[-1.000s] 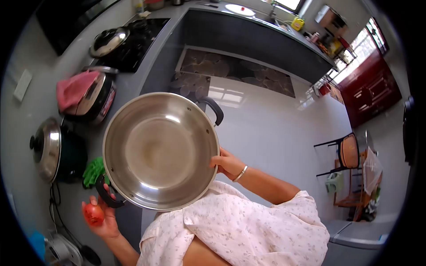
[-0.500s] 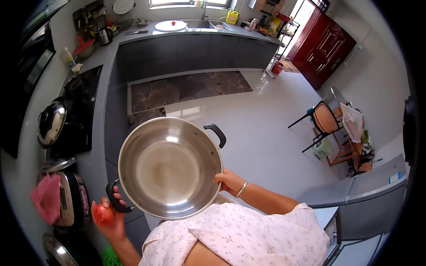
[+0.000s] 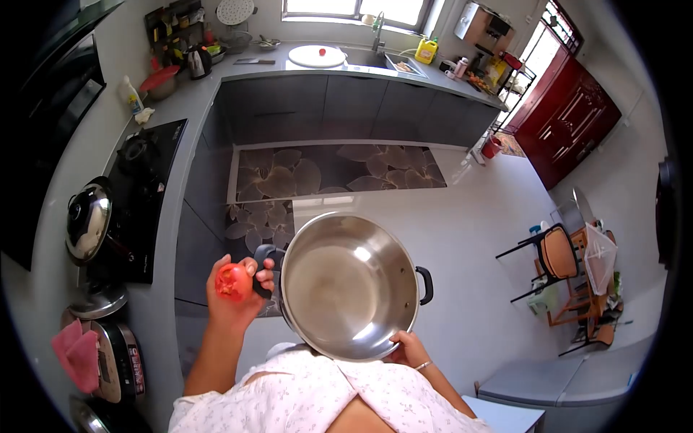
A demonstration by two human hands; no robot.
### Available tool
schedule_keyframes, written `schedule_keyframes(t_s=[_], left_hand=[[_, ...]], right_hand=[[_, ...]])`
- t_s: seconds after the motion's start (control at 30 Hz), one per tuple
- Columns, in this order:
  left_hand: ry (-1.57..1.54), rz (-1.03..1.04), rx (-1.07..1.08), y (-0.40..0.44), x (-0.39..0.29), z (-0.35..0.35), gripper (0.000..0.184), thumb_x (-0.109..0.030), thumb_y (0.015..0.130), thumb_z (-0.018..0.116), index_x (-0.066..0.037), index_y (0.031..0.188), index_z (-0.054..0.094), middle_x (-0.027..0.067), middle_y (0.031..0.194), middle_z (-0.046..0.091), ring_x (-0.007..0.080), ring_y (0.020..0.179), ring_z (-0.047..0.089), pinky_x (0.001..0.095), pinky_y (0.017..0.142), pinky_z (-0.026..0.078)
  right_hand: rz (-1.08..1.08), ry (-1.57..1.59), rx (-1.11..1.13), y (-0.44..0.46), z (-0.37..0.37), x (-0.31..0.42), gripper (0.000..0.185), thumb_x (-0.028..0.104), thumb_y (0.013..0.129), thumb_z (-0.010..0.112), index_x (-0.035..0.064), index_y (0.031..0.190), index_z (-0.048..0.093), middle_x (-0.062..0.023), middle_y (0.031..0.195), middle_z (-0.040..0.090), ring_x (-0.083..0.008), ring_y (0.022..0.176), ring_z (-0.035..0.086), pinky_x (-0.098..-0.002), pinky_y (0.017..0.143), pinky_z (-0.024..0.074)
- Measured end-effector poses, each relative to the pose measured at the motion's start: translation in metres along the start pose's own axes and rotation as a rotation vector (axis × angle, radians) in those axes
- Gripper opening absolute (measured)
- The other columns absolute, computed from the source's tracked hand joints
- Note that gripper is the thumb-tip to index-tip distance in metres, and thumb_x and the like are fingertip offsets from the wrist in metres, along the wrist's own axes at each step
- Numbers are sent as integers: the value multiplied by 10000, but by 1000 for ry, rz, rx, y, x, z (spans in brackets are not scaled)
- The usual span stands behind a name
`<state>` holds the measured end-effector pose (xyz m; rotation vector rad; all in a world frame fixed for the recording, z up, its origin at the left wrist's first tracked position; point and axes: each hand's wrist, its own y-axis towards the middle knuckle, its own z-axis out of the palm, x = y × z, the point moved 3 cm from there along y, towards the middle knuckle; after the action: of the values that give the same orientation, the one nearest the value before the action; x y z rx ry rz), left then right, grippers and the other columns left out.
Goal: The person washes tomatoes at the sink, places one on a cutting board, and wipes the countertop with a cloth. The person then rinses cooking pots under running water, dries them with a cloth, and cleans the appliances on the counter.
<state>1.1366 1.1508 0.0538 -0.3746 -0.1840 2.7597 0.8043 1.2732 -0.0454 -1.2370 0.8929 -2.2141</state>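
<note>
A wide stainless steel pot (image 3: 345,285) with black side handles is tilted toward me, and its inside shows no food. My left hand (image 3: 238,312) is closed around its left handle (image 3: 263,267). That same hand also holds a red tomato (image 3: 233,283), with its cut or broken face turned up. My right hand (image 3: 408,349) grips the lower right rim, thumb inside and fingers hidden beneath. The right handle (image 3: 424,285) sticks out free of either hand.
On my left, the counter carries a black gas hob (image 3: 141,209), a glass pot lid (image 3: 88,220) and a rice cooker (image 3: 119,361) with a pink cloth (image 3: 76,353). Ahead are a white round board (image 3: 316,58), a knife (image 3: 254,62) and a sink (image 3: 367,58). Chairs (image 3: 557,252) stand right.
The pot has swung to the right in view, and its tilt has changed. My left hand, with the tomato and handle, has come up and inward. The camera view has shifted too.
</note>
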Motion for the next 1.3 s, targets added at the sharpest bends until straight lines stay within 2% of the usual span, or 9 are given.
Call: schedule_keyframes(t_s=[0.1, 0.3, 0.47, 0.5, 0.6, 0.97, 1.1, 1.2, 1.3], left_hand=[[38, 12, 46, 63, 19, 17, 412, -401, 919, 477, -14, 793, 540, 135, 1036, 430, 169, 839, 458, 291, 783, 412], [18, 65, 56, 153, 44, 50, 400, -397, 922, 480, -21, 797, 539, 132, 1029, 435, 171, 816, 454, 290, 757, 408], [-11, 110, 11, 210, 53, 55, 385, -385, 936, 482, -26, 801, 523, 127, 1009, 429, 165, 805, 450, 296, 747, 407], [-12, 126, 7, 222, 52, 56, 383, -382, 940, 478, -26, 806, 523, 126, 1007, 428, 165, 804, 449, 298, 747, 408], [-23, 150, -7, 271, 46, 59, 375, -368, 950, 467, -23, 813, 519, 125, 1008, 424, 167, 803, 448, 299, 746, 409], [-30, 74, 99, 510, -20, 94, 390, -389, 942, 458, -28, 805, 514, 129, 998, 437, 159, 793, 456, 283, 729, 413], [9, -5, 108, 586, -30, 115, 411, -404, 936, 448, -21, 806, 517, 130, 1005, 450, 154, 793, 457, 276, 723, 407], [1, -45, 93, 633, -29, 127, 406, -395, 940, 439, -19, 808, 516, 124, 1000, 453, 152, 796, 452, 272, 726, 401], [20, -36, 77, 685, -26, 134, 407, -395, 940, 438, -20, 803, 517, 122, 993, 457, 152, 793, 450, 271, 721, 401]], right_hand=[[-74, 34, -2, 39, -12, 58, 290, 18, 758, 485, -62, 1033, 530, -141, 925, 612, -268, 824, 635, -409, 742, 566], [-120, 31, 26, 97, -41, 159, 353, 21, 776, 498, -41, 1124, 506, -116, 969, 600, -221, 822, 636, -363, 738, 580], [-41, -71, 46, 142, -47, 218, 382, 55, 778, 513, -27, 1150, 489, -97, 963, 591, -189, 791, 635, -349, 720, 578], [-34, -28, 22, 150, -41, 227, 300, 43, 776, 509, 1, 1071, 547, -68, 899, 615, -164, 777, 629, -329, 725, 553], [15, -14, 7, 182, -27, 262, 290, 54, 788, 504, 7, 1071, 548, -68, 906, 615, -162, 773, 627, -328, 726, 552], [-125, 70, -96, 322, 18, 411, 262, 51, 794, 499, -14, 1043, 545, -114, 921, 625, -225, 796, 660, -376, 742, 577], [-123, 131, -83, 358, 28, 450, 228, 50, 791, 501, -29, 998, 551, -142, 896, 630, -254, 775, 661, -387, 710, 581], [-54, 220, -116, 382, 28, 469, 273, 57, 801, 507, -38, 1055, 529, -121, 925, 617, -245, 778, 653, -382, 700, 585], [-65, 234, -103, 421, 20, 504, 214, 58, 790, 501, -35, 977, 547, -153, 871, 637, -276, 748, 665, -400, 692, 585]])
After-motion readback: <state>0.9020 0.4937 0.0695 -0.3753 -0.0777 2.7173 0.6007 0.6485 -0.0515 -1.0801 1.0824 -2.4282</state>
